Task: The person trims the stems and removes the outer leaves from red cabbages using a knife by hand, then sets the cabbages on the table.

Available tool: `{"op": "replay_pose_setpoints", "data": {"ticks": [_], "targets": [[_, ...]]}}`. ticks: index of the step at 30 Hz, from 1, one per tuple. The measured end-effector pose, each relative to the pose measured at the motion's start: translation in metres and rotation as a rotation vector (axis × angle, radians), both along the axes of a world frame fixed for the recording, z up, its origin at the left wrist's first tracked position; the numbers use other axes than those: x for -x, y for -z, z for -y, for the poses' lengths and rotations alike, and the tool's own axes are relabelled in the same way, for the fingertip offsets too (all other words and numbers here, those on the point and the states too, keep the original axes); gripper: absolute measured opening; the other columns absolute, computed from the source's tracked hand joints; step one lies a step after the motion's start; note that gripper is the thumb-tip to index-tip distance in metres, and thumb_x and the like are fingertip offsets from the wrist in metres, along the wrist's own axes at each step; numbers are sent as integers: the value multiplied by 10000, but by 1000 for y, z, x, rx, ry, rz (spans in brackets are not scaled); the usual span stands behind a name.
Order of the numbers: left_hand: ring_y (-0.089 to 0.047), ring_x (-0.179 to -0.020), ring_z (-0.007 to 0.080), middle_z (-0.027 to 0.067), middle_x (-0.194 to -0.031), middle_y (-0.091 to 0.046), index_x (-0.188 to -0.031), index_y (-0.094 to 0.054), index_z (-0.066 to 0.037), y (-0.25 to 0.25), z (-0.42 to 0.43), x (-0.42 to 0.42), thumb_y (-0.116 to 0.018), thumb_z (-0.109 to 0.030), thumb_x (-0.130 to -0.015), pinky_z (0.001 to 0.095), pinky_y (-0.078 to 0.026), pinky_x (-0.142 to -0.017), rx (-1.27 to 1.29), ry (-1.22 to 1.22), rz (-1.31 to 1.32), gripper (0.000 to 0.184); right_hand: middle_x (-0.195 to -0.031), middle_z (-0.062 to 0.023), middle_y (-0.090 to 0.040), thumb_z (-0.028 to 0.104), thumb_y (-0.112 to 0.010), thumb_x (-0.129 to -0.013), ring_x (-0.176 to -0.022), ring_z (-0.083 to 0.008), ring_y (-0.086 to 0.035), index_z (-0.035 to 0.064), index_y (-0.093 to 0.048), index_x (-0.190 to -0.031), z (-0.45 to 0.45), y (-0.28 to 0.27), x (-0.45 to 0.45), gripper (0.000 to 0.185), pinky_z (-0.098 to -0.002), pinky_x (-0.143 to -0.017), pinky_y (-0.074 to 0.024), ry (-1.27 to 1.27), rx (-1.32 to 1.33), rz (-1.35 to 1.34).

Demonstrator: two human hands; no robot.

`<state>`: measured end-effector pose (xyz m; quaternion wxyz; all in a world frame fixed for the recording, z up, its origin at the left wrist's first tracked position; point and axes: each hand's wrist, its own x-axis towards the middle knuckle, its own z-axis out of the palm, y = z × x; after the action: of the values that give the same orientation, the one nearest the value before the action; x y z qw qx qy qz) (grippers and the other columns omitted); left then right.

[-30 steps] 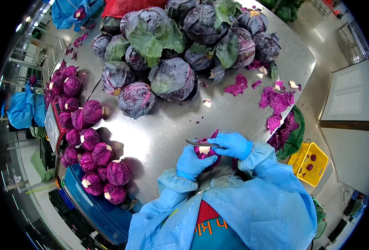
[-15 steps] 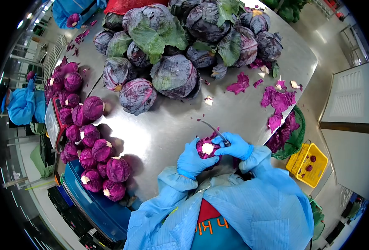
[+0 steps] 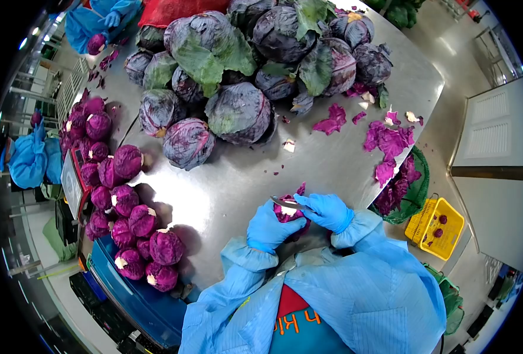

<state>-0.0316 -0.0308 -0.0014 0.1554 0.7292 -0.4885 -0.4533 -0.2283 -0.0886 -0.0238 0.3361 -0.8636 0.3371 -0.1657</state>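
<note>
Near the table's front edge, a purple cabbage (image 3: 285, 216) with a white cut core rests in my left hand (image 3: 268, 228), gloved in blue, its fingers wrapped round the left side. My right hand (image 3: 327, 212), also gloved, is closed on the handle of a knife (image 3: 286, 203). The curved dark blade lies across the cabbage's white core. Several trimmed cabbages (image 3: 142, 220) sit in a cluster to the left. Larger untrimmed cabbages (image 3: 238, 112) with dark outer leaves are heaped at the back of the metal table.
Loose purple leaves (image 3: 388, 141) lie on the table's right side. Beyond that edge are a green net bag (image 3: 415, 197) and a yellow basket (image 3: 448, 203). A blue bin (image 3: 128, 289) stands front left, below a scale (image 3: 74, 183). Two co-workers (image 3: 87, 29) are at left.
The knife swung up off the core half a second ago and is now back across it. My right hand has turned with it. The left hand still holds the cabbage.
</note>
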Motion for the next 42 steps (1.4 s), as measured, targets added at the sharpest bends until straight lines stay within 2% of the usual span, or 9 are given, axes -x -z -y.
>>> {"op": "replay_pose_setpoints", "data": {"ticks": [10, 14, 17, 21, 27, 32, 36, 39, 42], "targets": [[-667, -953, 263, 161, -1048, -673, -1221, -590, -25, -41, 9, 14, -841, -530, -530, 351, -525, -826, -45, 67, 271, 892, -787, -74, -609, 173, -676, -830, -611, -259, -603, 138, -603, -1221, -33, 18, 9, 399, -361, -547, -490, 240, 98, 137], [-652, -1000, 297, 191, -1115, -646, -1264, -535, -4, 9, -10, -7, -844, -555, -537, 367, -516, -874, 28, -184, -196, 963, -887, -59, -704, 97, -675, -867, -741, -135, -668, 80, -683, -1025, -34, 24, 29, 159, -261, -642, -520, 691, -23, 249], [-632, -1031, 229, 154, -1154, -635, -1273, -518, 30, 4, -11, -16, -876, -456, -575, 332, -505, -900, 33, -184, -366, 923, -873, -35, -711, 117, -688, -871, -736, -100, -649, 63, -676, -1026, -34, 45, 60, 164, -243, -635, -513, 822, -295, 288], [-615, -1040, 188, 127, -1173, -620, -1294, -486, 38, 5, -17, -17, -894, -299, -618, 316, -505, -912, 2, -298, -580, 859, -986, 10, -634, 113, -716, -828, -800, -52, -530, 76, -647, -1187, -17, -6, 29, 368, -233, -692, -446, 543, -703, 421], [-576, -1096, 189, 112, -1234, -574, -1328, -448, 21, 14, -33, -17, -917, -221, -599, 323, -478, -960, 44, -347, -706, 901, -998, -85, -571, 289, -724, -820, -853, -218, -585, 145, -611, -1203, -17, -1, -2, 425, -326, -754, -480, 99, -292, 232], [-560, -1122, 208, 135, -1263, -546, -1348, -413, 42, 33, -46, -11, -917, -243, -591, 331, -461, -975, 125, -271, -591, 954, -891, -73, -579, 207, -726, -818, -765, -208, -592, 121, -659, -1079, -28, 1, 12, 282, -314, -661, -488, 272, -221, 253], [-548, -1141, 210, 119, -1259, -547, -1352, -419, 14, 21, -43, -16, -891, -190, -627, 337, -457, -985, 148, -505, -874, 889, -853, -57, -577, 136, -739, -810, -704, -169, -574, 101, -690, -1020, -18, 10, 48, 219, -284, -618, -481, 690, -257, 207], [-541, -1154, 219, 127, -1280, -530, -1368, -383, 16, 19, -38, -25, -888, -181, -627, 340, -444, -1005, 220, -478, -793, 919, -888, -62, -585, 175, -729, -832, -747, -178, -572, 132, -622, -1223, 5, 8, 75, 408, -288, -680, -483, 704, 61, -3], [-526, -1178, 227, 137, -1305, -508, -1382, -363, 15, 22, -33, -28, -894, -164, -615, 348, -434, -1018, 260, -360, -651, 950, -922, -47, -598, 220, -729, -838, -782, -183, -573, 152, -556, -1321, 11, -2, 56, 518, -305, -710, -484, 607, 18, 142]]}}
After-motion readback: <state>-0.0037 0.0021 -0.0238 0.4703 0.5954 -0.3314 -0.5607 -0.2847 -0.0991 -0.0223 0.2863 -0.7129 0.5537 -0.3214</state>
